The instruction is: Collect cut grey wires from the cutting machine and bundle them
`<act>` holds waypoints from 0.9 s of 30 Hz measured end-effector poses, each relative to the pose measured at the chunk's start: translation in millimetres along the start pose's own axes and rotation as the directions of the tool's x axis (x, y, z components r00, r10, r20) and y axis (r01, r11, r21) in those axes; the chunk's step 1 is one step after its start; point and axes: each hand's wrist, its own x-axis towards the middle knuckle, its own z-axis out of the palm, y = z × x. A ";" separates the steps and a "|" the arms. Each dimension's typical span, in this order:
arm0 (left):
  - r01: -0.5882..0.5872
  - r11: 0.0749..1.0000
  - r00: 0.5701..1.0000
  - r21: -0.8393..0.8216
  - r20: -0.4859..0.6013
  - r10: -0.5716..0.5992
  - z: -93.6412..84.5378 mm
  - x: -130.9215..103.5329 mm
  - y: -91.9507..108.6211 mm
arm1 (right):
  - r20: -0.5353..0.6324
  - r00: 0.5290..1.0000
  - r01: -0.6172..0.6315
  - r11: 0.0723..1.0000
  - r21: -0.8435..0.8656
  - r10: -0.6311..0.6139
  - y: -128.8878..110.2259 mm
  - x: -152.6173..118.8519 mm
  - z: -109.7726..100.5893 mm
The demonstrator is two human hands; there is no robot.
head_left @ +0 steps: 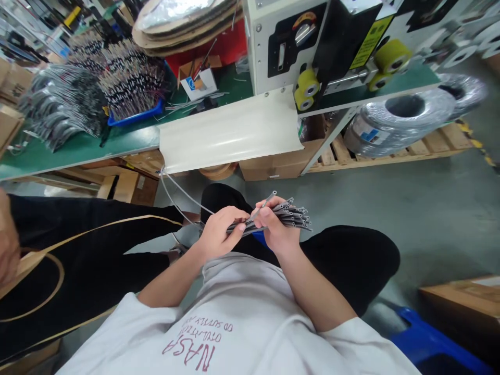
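A bundle of grey cables lies across my lap, its cut ends pointing right. My right hand is closed around the bundle, and between its thumb and fingers one grey cable end sticks up apart from the others. My left hand is closed on the bundle further left, fingertips close to the right hand. Part of the bundle is hidden under both hands. From the left, grey cable loops run from the white chute's lower corner toward my left hand.
Ahead stands a green bench with a cable machine, yellow rollers and a white chute. Cable bundles and a blue tray sit at left. Wrapped coils rest on a pallet. Another person's hand holds a tan strip.
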 end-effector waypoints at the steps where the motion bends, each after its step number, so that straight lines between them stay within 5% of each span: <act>1: -0.001 1.000 1.000 -0.019 -0.022 0.000 1.1 2.5 3.8 | 0.004 1.000 -0.010 1.000 0.005 0.010 -1.7 -0.3 1.0; 7: -0.021 0.993 0.984 -0.115 -0.177 0.000 5.8 15.1 21.6 | 0.016 0.997 -0.076 0.993 0.086 0.075 -12.8 -3.5 9.4; 11: -0.021 0.976 0.971 -0.219 -0.235 -0.031 -7.4 31.8 36.3 | 0.045 0.989 -0.147 0.987 0.066 0.144 -17.6 -7.3 11.6; 15: 0.106 0.933 0.991 -0.344 -0.044 -0.129 -27.6 53.0 51.4 | 0.106 0.978 -0.180 0.984 -0.008 0.180 -19.3 -12.2 9.9; 19: 0.327 0.756 0.945 -0.567 0.206 -0.254 -31.3 63.9 52.7 | 0.150 0.973 -0.174 0.984 -0.035 0.177 -18.3 -15.1 5.7; 27: 0.468 0.472 0.881 -0.747 0.354 -0.314 -21.8 66.2 47.0 | 0.148 0.980 -0.110 0.982 -0.153 0.133 -10.8 -15.6 -5.2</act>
